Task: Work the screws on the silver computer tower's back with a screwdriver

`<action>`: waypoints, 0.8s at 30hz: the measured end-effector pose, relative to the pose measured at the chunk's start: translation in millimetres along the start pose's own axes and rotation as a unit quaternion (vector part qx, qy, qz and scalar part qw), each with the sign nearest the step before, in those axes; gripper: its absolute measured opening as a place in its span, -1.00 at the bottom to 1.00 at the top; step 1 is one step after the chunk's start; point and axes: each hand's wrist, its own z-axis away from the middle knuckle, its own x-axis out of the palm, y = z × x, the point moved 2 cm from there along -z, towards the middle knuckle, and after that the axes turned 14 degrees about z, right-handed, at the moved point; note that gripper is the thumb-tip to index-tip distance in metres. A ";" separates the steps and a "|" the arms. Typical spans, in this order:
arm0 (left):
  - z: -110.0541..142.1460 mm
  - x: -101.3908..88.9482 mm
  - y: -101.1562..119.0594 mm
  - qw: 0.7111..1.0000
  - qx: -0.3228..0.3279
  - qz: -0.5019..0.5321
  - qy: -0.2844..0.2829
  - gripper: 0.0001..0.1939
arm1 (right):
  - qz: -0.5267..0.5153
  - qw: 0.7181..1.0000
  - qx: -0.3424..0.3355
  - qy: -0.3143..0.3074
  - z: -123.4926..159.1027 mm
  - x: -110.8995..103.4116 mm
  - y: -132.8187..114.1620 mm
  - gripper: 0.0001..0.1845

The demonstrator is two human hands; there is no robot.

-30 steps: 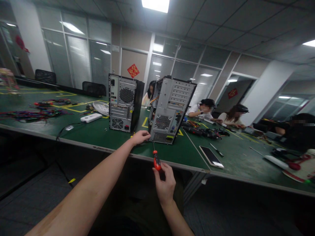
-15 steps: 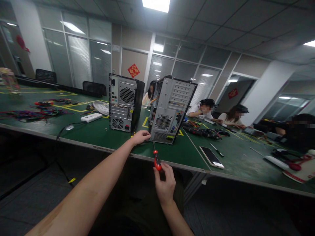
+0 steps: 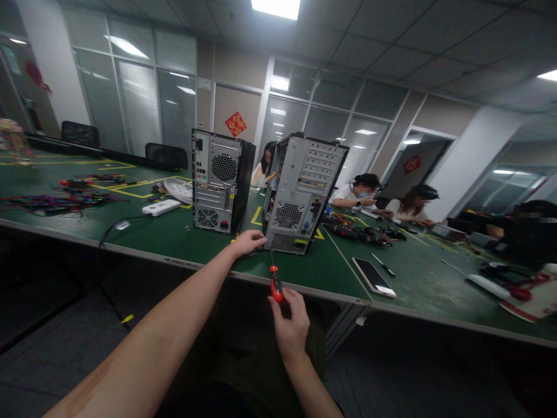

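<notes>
An open-sided grey computer case [image 3: 291, 188] stands upright on the green table, its back panel facing me. At its lower left corner is my left hand [image 3: 249, 242], fingers pressed together and fingertips against the edge; what lies between them is too small to make out. My right hand [image 3: 293, 322] grips the handle end of a red and black screwdriver [image 3: 275, 284] between thumb and fingers. The screwdriver points up and away from me, its tip at the case's bottom edge near the left corner. To the left stands a second computer case [image 3: 217, 188], also upright.
On the left lie a white power strip [image 3: 161, 208], a white basket [image 3: 179, 190] and bundled thin cables [image 3: 65, 199]. A phone [image 3: 373, 277], a slim pen-like tool [image 3: 383, 265] and black cables [image 3: 369, 234] lie right. Several people sit across the table [image 3: 322, 278].
Both hands stay at the case's lower left corner. The screwdriver handle and my right hand have shifted very slightly left. A person across the table has moved an arm.
</notes>
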 end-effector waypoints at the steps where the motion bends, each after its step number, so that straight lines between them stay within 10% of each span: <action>1: 0.2 0.2 0.5 1.000 0.001 -0.001 0.000 -0.59 | -0.001 1.000 -0.001 0.000 -0.1 -0.2 -0.3 -0.75; 24: 3.7 -0.8 6.6 1.000 -0.002 -0.007 -0.003 -0.57 | -0.016 1.000 -0.009 -0.024 1.1 1.8 -6.4 -0.54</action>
